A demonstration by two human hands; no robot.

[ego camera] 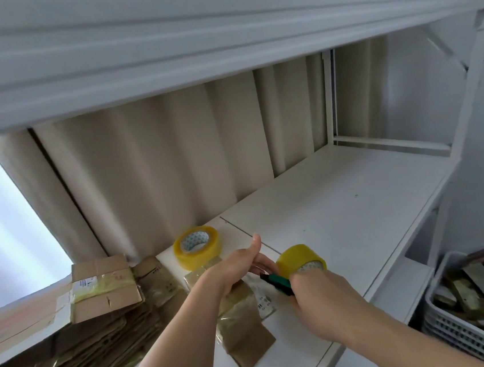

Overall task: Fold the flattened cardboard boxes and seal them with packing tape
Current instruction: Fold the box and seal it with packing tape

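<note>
Lying flat on the white shelf (341, 202), near edge foremost: a small folded cardboard box (244, 329), partly under the left hand (231, 268). Reaching in from below, thumb pointing up, fingers curling toward the green-handled cutter (276, 282); whether touching it, impossible to tell. Gripping that cutter and a yellow tape roll (301, 259) together: the right hand (321, 291), knuckles up. Resting farther back by the curtain (158, 168): a second tape roll (197, 246). Stacking at left: flattened boxes (57, 346).
</note>
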